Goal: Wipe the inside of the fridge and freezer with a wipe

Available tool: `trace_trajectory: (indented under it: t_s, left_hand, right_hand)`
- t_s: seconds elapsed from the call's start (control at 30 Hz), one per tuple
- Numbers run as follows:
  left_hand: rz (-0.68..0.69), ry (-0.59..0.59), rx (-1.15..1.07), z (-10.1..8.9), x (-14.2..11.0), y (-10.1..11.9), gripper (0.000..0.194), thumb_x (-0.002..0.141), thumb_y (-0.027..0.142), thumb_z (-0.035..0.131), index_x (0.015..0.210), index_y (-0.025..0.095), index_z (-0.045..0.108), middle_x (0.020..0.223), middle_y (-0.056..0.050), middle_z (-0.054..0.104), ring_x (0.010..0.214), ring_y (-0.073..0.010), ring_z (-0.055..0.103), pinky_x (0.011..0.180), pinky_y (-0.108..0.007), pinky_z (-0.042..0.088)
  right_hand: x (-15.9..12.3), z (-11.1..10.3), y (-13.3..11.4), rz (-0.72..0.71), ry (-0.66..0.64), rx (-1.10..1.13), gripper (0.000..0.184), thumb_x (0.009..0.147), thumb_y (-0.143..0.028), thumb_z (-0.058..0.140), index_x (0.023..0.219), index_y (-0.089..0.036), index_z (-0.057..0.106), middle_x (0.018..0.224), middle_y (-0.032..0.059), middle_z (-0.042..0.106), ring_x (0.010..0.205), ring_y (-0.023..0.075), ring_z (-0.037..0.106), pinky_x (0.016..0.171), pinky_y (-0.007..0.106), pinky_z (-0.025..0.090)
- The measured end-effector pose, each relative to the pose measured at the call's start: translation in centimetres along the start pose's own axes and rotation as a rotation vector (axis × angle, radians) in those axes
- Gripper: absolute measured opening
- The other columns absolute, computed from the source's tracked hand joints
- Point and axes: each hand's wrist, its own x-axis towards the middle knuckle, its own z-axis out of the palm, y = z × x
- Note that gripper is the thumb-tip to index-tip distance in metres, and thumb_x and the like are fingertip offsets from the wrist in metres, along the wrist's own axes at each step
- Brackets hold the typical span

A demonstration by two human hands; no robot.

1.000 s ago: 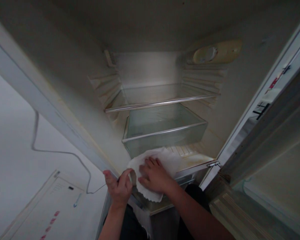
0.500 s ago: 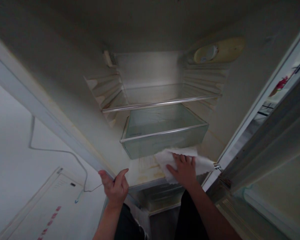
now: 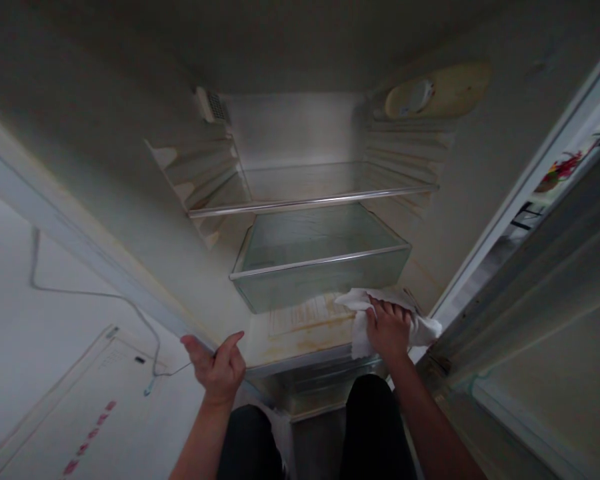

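A white cloth (image 3: pixel 360 300) is bunched under my right hand (image 3: pixel 391 328), whose fingers curl into it. The hand presses it on the stained floor (image 3: pixel 310 328) of the fridge, near the right front corner. Just behind stands a clear greenish drawer (image 3: pixel 325 273), its front rim tilted in view. My left hand (image 3: pixel 219 365) is at the left front edge of the fridge (image 3: pixel 180 317), thumb and forefinger spread apart, the other fingers partly bent. Nothing shows in it.
A glass shelf (image 3: pixel 313 200) crosses the fridge above the drawer. The open door (image 3: pixel 545 360) stands on the right. Below the fridge floor is a lower compartment (image 3: pixel 325 387). On the left, a grey cord (image 3: pixel 90 292) runs along the wall near a white panel (image 3: pixel 90 400).
My right hand has moved right with the cloth, which is now more gathered, and more of the stained floor shows. The whole view has shifted slightly; my left hand keeps its place at the edge.
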Motion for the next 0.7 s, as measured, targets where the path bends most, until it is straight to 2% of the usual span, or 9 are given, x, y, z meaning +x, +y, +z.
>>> trace_trajectory:
  t_s: [0.17,0.3,0.43,0.6,0.7]
  left_hand:
    - [-0.065,-0.024,-0.002,0.3,-0.5,-0.6,0.024,0.081,0.01,0.061,0.097,0.016,0.078,0.17,0.006,-0.014,0.158,-0.0361,0.0,0.127,-0.049,0.025]
    - [-0.155,-0.076,-0.074,0.6,-0.5,-0.8,0.022,0.082,0.015,0.064,0.098,0.014,0.079,0.171,-0.001,-0.011,0.157,-0.0408,-0.002,0.127,-0.059,0.022]
    - [-0.228,-0.11,-0.165,0.9,-0.2,-0.8,0.022,0.081,0.02,0.067,0.099,0.015,0.079,0.172,-0.005,-0.004,0.156,-0.0429,-0.003,0.127,-0.064,0.015]
    - [-0.158,-0.132,-0.141,1.1,0.4,-0.5,0.021,0.083,0.019,0.064,0.098,0.013,0.077,0.172,-0.006,-0.004,0.155,-0.0474,-0.001,0.123,-0.071,0.014]
    - [-0.059,-0.097,-0.092,0.8,1.2,-0.1,0.02,0.086,0.02,0.062,0.096,0.011,0.075,0.172,-0.001,-0.008,0.153,-0.0511,0.005,0.118,-0.074,0.018]
  right_hand:
    - [0.0,0.0,0.2,-0.008,0.013,0.016,0.048,0.105,-0.038,0.035,0.145,-0.024,0.058,0.128,0.0104,0.066,0.115,0.0306,0.052,0.102,0.048,0.026]
    - [-0.3,-0.2,0.3,-0.035,-0.004,0.05,0.049,0.105,-0.038,0.033,0.143,-0.023,0.059,0.129,0.0112,0.065,0.116,0.0298,0.051,0.101,0.045,0.028]
    - [-1.2,-0.4,-0.4,-0.086,-0.007,0.099,0.048,0.105,-0.036,0.031,0.141,-0.022,0.06,0.13,0.0103,0.065,0.118,0.0276,0.05,0.106,0.044,0.026]
    - [-3.2,-0.2,-1.1,-0.168,0.027,0.214,0.047,0.105,-0.033,0.032,0.141,-0.02,0.06,0.134,0.009,0.062,0.126,0.0261,0.046,0.117,0.045,0.019]
    - [-5.1,0.5,-0.7,-0.273,0.025,0.401,0.048,0.104,-0.035,0.032,0.14,-0.021,0.061,0.132,0.0085,0.063,0.129,0.0239,0.045,0.122,0.046,0.016]
